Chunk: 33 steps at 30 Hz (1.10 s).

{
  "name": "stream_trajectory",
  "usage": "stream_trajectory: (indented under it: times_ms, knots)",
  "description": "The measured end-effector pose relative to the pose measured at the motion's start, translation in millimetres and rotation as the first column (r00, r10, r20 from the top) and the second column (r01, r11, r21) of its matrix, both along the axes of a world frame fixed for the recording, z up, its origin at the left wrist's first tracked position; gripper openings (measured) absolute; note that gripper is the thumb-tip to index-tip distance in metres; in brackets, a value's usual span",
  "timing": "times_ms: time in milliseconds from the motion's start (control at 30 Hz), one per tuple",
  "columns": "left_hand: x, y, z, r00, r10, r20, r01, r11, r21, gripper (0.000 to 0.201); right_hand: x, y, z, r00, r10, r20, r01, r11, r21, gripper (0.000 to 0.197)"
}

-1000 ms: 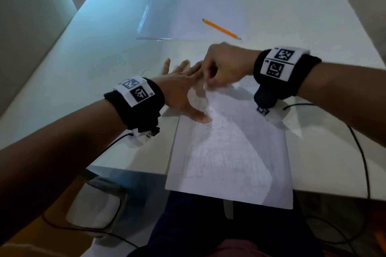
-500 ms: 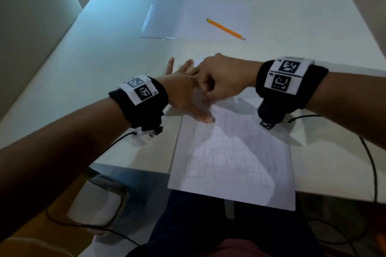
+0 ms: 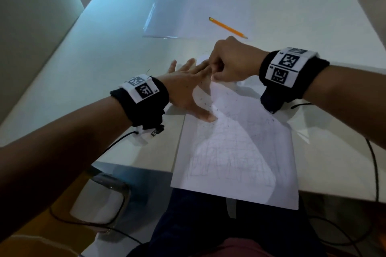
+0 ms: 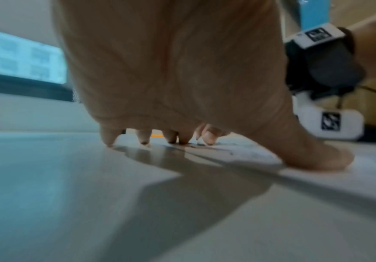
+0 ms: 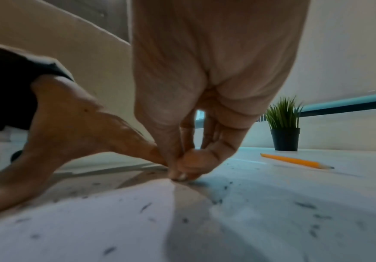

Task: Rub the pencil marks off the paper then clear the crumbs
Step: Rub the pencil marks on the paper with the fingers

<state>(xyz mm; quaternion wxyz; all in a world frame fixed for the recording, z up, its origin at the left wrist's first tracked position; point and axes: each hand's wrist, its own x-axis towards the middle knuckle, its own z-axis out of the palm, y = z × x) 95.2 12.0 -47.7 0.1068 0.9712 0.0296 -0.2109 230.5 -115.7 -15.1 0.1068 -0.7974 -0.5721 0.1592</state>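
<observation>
Hand on the right (image 3: 231, 64): a small eraser (image 5: 181, 176), mostly hidden, is pinched and pressed on the paper's (image 3: 240, 152) far end. Paper is thin, light, bendy and easily creased, so it is pinned flat by the spread left hand (image 3: 188, 89). Dark crumbs (image 5: 145, 207) are scattered on the paper. Beyond the paper, a pencil (image 3: 227, 27) is seen on the smooth tabletop (image 3: 104, 58).

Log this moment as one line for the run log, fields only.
phase: rubbing marks | left hand: flat, pressing paper | right hand: pinching small eraser, barely visible | crumbs: scattered on paper | pencil: idle
</observation>
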Motion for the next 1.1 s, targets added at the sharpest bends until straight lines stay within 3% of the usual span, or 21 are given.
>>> stream_trajectory:
  times_ms: [133, 233, 400, 500, 633, 700, 833, 967, 1100]
  knots:
    - [-6, 10, 8, 0.994, -0.019, 0.107, 0.035, 0.989, -0.142, 0.123, -1, 2, 0, 1.000, -0.015, 0.018, 0.016, 0.998, -0.054, 0.027]
    - [-10, 13, 10, 0.970, -0.063, 0.234, 0.087, 0.992, -0.094, 0.101, 0, 6, -1, 1.000, -0.011, 0.020, 0.013, 0.997, -0.071, 0.026]
    - [-10, 14, 9, 0.993, -0.050, 0.103, 0.050, 0.999, 0.007, 0.110, -5, 3, -4, 0.999, -0.016, 0.031, 0.015, 1.000, 0.024, 0.026]
    - [-9, 13, 9, 0.995, -0.026, 0.092, 0.029, 0.999, -0.022, 0.098, -21, -2, -6, 0.993, 0.111, -0.032, -0.113, 0.993, -0.043, 0.015]
    - [-6, 16, 6, 1.000, -0.029, 0.012, 0.029, 0.999, 0.017, 0.119, -1, 3, 1, 0.999, 0.015, -0.047, -0.016, 1.000, -0.014, 0.016]
    - [-5, 15, 6, 1.000, -0.022, -0.005, 0.022, 0.999, 0.027, 0.116, -2, 4, 2, 0.999, 0.019, -0.046, -0.019, 1.000, -0.003, 0.019]
    - [-5, 10, 13, 1.000, -0.011, -0.001, 0.011, 1.000, 0.007, 0.097, -24, -1, -2, 0.978, 0.193, -0.085, -0.201, 0.974, -0.102, 0.011]
    - [-4, 12, 12, 0.999, -0.031, -0.039, 0.033, 0.999, 0.033, 0.115, 0, 4, 1, 0.994, 0.020, -0.108, -0.020, 1.000, 0.003, 0.007]
    - [-1, 7, 15, 0.998, -0.012, -0.064, 0.017, 0.997, 0.078, 0.100, -26, 1, -3, 0.979, 0.185, -0.082, -0.191, 0.978, -0.084, 0.012]
